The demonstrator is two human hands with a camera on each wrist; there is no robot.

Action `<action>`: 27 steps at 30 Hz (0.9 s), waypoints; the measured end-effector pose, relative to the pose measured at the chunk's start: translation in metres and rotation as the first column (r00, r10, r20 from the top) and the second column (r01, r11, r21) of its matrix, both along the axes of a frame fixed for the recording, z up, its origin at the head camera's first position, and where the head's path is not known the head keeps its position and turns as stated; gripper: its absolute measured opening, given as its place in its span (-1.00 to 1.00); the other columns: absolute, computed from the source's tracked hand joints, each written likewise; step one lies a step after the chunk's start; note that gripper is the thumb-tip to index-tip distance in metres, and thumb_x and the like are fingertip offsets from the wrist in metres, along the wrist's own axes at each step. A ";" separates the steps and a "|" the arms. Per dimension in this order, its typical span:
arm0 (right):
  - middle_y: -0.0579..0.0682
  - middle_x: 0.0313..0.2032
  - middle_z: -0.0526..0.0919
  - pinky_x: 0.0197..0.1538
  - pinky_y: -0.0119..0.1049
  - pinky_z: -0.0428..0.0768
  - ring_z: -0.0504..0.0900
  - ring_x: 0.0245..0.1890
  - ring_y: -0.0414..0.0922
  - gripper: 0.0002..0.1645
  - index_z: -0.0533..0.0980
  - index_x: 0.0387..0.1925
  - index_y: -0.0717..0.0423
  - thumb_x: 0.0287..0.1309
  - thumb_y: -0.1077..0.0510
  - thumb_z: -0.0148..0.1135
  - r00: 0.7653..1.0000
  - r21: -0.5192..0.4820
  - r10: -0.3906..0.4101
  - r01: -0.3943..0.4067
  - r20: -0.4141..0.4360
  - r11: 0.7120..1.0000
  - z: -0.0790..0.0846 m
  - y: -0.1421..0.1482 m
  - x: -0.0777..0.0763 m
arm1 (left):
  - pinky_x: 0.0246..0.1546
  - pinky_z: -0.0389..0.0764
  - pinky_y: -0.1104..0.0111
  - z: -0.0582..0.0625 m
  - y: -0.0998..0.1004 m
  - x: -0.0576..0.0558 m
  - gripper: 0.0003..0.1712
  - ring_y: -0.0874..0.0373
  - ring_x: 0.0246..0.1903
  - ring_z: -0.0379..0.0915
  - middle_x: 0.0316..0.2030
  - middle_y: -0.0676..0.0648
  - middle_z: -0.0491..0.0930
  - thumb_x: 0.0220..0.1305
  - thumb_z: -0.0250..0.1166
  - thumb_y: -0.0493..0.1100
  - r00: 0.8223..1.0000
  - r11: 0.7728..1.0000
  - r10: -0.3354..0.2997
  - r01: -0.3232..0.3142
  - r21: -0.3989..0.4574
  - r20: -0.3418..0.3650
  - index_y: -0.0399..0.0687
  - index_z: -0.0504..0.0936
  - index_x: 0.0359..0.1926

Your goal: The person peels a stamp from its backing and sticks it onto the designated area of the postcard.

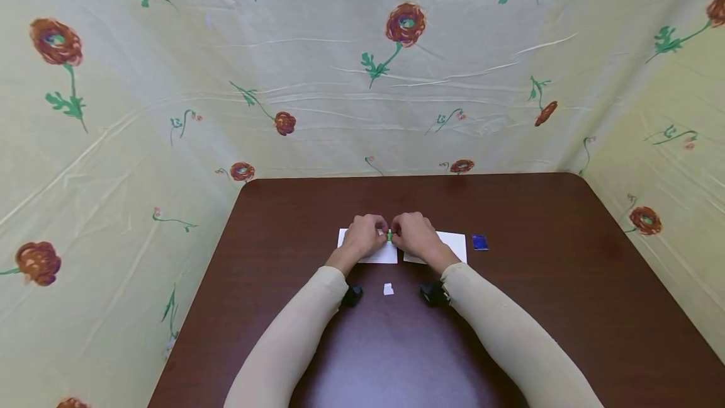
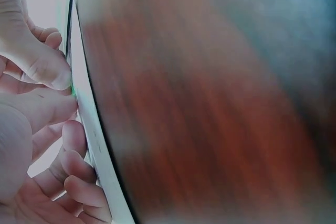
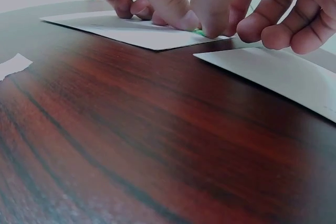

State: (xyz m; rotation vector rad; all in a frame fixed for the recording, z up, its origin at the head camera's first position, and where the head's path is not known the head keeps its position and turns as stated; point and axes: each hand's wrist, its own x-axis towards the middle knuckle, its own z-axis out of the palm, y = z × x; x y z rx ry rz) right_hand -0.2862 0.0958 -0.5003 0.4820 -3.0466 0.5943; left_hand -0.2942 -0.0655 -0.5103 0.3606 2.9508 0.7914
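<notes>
Two white cards (image 1: 381,257), left hand (image 1: 364,235), right hand (image 1: 416,234), both pinching something green (image 1: 389,237), blue square (image 1: 479,242) (any lettering illegible)

A tiny bright-green piece (image 1: 389,237) sits pinched between the fingertips of the left hand (image 1: 365,235) and right hand (image 1: 416,233), which hide most of it, so its full shape cannot be told; it appears over the left white sheet (image 1: 381,257), near that sheet's inner edge; this sheet lies on the table (image 1: 294,219), partly covered by the left hand; the right white sheet (image 1: 455,244), similarly plain, lies just beside it across a narrow gap, partly hidden by the right hand.
</notes>
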 end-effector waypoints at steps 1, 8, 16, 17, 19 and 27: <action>-0.13 -0.48 0.62 -0.31 -0.18 0.53 0.55 -0.40 -0.09 -0.95 0.67 -0.39 -0.05 0.07 0.10 0.38 1.000 0.001 -0.001 0.001 0.003 1.000 0.000 0.000 0.000 | -0.36 0.48 0.24 0.000 0.000 0.000 -0.93 0.03 -0.34 0.51 -0.29 -0.01 0.67 0.16 0.38 -0.16 1.000 1.000 -0.004 0.004 0.004 0.002 0.11 0.69 -0.30; -0.14 -0.43 0.65 -0.29 -0.17 0.55 0.54 -0.38 -0.11 -0.91 0.69 -0.32 -0.05 0.10 0.09 0.38 1.000 0.032 0.002 -0.003 0.022 0.999 0.001 0.000 0.000 | -0.25 0.49 0.22 0.002 -0.003 0.003 -0.92 0.00 -0.24 0.46 -0.29 -0.01 0.66 0.17 0.40 -0.15 0.999 0.999 -0.027 0.027 0.017 0.016 0.09 0.71 -0.28; -0.14 -0.41 0.66 -0.31 -0.22 0.52 0.53 -0.39 -0.12 -0.85 0.71 -0.25 -0.04 0.11 0.06 0.41 0.999 0.039 0.002 -0.003 0.040 0.999 0.001 0.000 0.002 | -0.36 0.48 0.31 0.001 -0.005 0.004 -0.89 0.08 -0.37 0.49 -0.41 0.01 0.59 0.18 0.40 -0.15 0.999 0.999 -0.028 0.027 0.033 0.040 0.06 0.71 -0.24; -0.14 -0.41 0.66 -0.32 -0.22 0.52 0.53 -0.39 -0.12 -0.84 0.71 -0.24 -0.04 0.11 0.06 0.42 0.999 0.041 0.004 -0.005 0.036 0.999 0.001 0.000 0.002 | -0.37 0.48 0.31 0.001 -0.005 0.004 -0.89 0.08 -0.38 0.49 -0.41 0.02 0.59 0.18 0.40 -0.15 0.999 0.999 -0.027 0.026 0.033 0.040 0.06 0.71 -0.23; -0.13 -0.41 0.66 -0.32 -0.22 0.52 0.53 -0.39 -0.11 -0.83 0.71 -0.23 -0.04 0.10 0.05 0.42 1.000 0.045 0.007 -0.008 0.031 0.999 0.001 0.000 0.002 | -0.36 0.48 0.32 0.000 -0.005 0.004 -0.88 0.09 -0.37 0.49 -0.40 0.02 0.60 0.18 0.40 -0.15 0.999 0.999 -0.029 0.028 0.034 0.039 0.05 0.71 -0.22; -0.13 -0.43 0.63 -0.31 -0.21 0.51 0.53 -0.39 -0.10 -0.78 0.69 -0.18 -0.02 0.10 0.07 0.43 0.998 0.054 0.027 -0.030 0.058 0.998 0.006 0.000 0.005 | -0.35 0.52 0.33 0.003 -0.004 0.006 -0.82 0.11 -0.34 0.51 -0.37 0.00 0.61 0.19 0.40 -0.17 0.997 0.998 -0.063 0.063 0.009 0.041 -0.01 0.71 -0.15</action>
